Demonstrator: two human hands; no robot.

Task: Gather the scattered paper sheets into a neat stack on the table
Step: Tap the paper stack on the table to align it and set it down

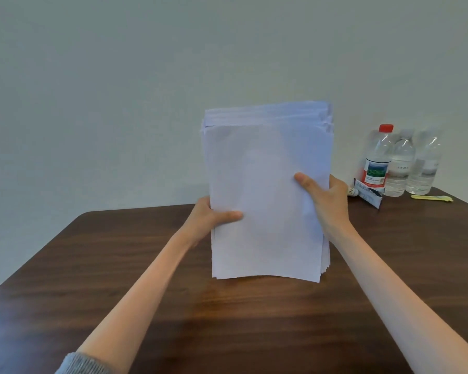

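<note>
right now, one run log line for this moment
phase: squaring sheets | paper stack: upright over table, top edges uneven | left grip: holds left edge | right grip: holds right edge

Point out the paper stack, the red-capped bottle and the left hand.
paper stack (265, 184): head view, middle of the front sheet.
red-capped bottle (376, 171): head view, on its label.
left hand (210, 220): head view, at the base of the thumb.

Soft even light, slight blur, wide-angle edge bending

Bottle label (373, 172) blurred, tube (368, 193) print illegible; nothing readable
</note>
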